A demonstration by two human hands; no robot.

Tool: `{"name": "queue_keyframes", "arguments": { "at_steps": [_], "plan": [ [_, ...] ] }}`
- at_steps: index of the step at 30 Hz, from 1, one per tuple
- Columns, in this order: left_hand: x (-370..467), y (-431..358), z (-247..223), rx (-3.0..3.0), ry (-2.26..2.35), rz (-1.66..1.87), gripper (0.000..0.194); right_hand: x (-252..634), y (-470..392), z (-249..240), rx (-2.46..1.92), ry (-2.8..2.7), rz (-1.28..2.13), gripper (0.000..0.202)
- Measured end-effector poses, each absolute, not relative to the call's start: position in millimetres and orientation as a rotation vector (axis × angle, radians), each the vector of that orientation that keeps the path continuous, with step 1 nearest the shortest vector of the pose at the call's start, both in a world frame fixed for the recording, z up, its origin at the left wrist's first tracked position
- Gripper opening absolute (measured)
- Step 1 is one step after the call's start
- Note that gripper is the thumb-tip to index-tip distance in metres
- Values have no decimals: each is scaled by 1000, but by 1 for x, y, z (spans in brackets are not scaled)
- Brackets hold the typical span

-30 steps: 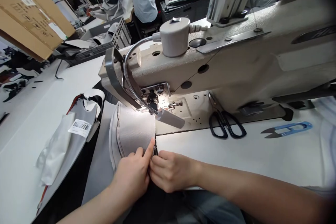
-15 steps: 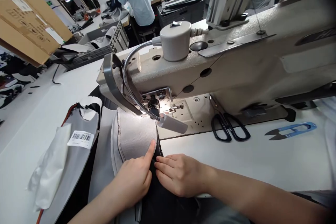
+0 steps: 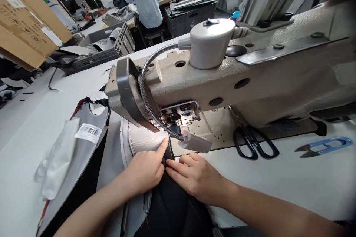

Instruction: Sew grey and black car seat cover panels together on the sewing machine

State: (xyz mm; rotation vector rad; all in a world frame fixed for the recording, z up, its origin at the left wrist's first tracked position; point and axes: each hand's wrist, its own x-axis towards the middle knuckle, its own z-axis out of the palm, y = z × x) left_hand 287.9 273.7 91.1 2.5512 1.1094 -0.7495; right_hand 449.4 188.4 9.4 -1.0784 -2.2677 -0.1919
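Observation:
My left hand (image 3: 147, 168) lies on a piece of light grey fabric (image 3: 144, 139), its index finger stretched along the edge and the other fingers curled in, gripping the cloth. Beside it, my right hand (image 3: 194, 177) pinches the edge of the black fabric (image 3: 172, 203), which hangs toward my lap. Where the grey and black layers meet, they run in under the needle area of a sewing machine (image 3: 178, 122), lit by a small lamp (image 3: 196, 142) on a bendable neck. The needle itself is hidden.
Black-handled scissors (image 3: 254, 142) and blue thread snips (image 3: 324, 146) lie right of my hands. At left is a grey and black sewn piece (image 3: 91, 118) with a barcode label. Farther back stand a grey crate (image 3: 125, 42), a cardboard box (image 3: 27, 22) and a seated person (image 3: 143, 0).
My view has shifted, so the machine and tools appear farther right. Both hands have moved slightly toward the needle area with the fabric, and less grey cloth shows in front of it.

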Motion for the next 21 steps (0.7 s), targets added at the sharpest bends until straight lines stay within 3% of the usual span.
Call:
{"name": "queue_keyframes", "arguments": {
  "at_steps": [7, 11, 15, 18, 21],
  "plan": [
    [286, 254, 87, 2702, 1129, -830, 62, 478, 201, 27, -963, -2639, 30, 45],
    [273, 247, 84, 2673, 1116, -840, 64, 486, 199, 26, -785, -2735, -16, 56],
    [258, 271, 94, 2368, 1016, -519, 67, 457, 192, 23, -921, -2515, -165, 35],
    [260, 292, 115, 2185, 851, -313, 65, 427, 195, 45, -1132, -2367, 53, 21],
    [267, 297, 127, 2118, 787, -330, 66, 416, 199, 65, -1226, -2402, 247, 15]
  ]
}}
